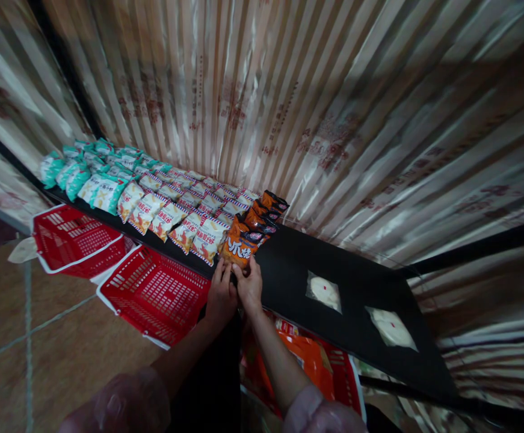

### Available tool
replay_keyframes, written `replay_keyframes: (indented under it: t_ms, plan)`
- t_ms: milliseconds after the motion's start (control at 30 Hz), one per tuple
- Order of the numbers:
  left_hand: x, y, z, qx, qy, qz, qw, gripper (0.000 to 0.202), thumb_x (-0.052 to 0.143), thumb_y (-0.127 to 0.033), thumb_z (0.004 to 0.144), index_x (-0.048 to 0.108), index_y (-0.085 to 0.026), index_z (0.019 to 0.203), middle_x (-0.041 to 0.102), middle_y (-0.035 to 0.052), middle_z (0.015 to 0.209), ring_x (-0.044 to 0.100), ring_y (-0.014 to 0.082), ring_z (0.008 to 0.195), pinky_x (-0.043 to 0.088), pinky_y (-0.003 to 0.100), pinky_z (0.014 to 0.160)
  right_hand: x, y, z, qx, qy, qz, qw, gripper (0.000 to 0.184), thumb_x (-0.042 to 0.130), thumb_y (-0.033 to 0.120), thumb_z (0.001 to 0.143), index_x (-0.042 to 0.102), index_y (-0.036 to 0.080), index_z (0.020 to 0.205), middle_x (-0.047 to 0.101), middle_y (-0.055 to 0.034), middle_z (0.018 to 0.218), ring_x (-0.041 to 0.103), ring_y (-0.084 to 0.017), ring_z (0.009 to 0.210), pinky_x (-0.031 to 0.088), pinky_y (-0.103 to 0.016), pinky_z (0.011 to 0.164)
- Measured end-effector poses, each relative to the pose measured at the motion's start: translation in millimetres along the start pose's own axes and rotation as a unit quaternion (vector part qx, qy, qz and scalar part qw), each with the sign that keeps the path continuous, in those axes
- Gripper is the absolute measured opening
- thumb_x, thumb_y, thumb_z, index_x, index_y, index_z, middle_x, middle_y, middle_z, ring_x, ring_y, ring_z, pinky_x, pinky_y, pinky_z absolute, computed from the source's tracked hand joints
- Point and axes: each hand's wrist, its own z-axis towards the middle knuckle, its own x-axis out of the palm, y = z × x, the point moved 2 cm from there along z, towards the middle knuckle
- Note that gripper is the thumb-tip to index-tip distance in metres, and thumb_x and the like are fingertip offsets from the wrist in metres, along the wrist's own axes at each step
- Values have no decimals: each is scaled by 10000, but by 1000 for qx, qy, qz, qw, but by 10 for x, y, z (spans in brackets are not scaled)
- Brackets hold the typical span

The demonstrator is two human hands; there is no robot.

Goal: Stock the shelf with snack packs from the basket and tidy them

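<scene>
An orange snack bag (240, 245) with white lettering stands at the front of a short row of matching orange bags (268, 207) on the black shelf (289, 264). My left hand (222, 288) grips its lower left side, and my right hand (249, 282) grips its lower right side, both thumbs on the near face. To the left, touching or nearly touching it, are several rows of white snack bags (207, 237) with striped edges. Farther left sit teal and white bags (103, 191).
Two red baskets (153, 294) with white rims stand below the shelf's front edge on the left. Another red basket (347, 379) under my right arm holds an orange package (311, 361). Two clear packets with white contents (325, 291) lie on the shelf's right. A striped curtain (252, 90) hangs behind.
</scene>
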Motion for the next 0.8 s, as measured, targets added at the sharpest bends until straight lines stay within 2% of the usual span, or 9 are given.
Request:
replay_keyframes:
  t_ms: [200,333,533,800]
  plan:
    - [15,27,5,1,6,7,1000,484,409,-66,779,513,-109,1249,405,155,1406,371,259,1318,360,436,1074,3,-63,-2,18,1,12,1000,609,656,434,629,593,179,1177,548,-65,953,577,-194,812,494,-301,723]
    - [17,14,-3,11,12,24,1000,468,399,-67,791,510,-58,1245,402,200,1396,372,272,1315,361,436,1074,-5,-125,-22,5,-2,27,1000,599,660,421,650,578,201,1201,552,-68,990,584,-194,877,510,-277,721]
    - [56,62,10,37,16,33,999,454,393,-70,802,517,-65,1239,445,198,1364,409,264,1292,379,440,1064,-2,-164,37,-10,-6,-21,1000,521,616,377,706,582,193,1192,571,-60,981,600,-156,792,517,-267,693]
    - [68,75,17,57,-24,49,997,460,381,-61,795,503,-76,1238,460,193,1337,419,257,1278,403,438,1042,-2,-213,0,-29,-8,-5,1000,530,599,420,722,557,180,1192,562,-96,1032,596,-200,916,534,-301,720]
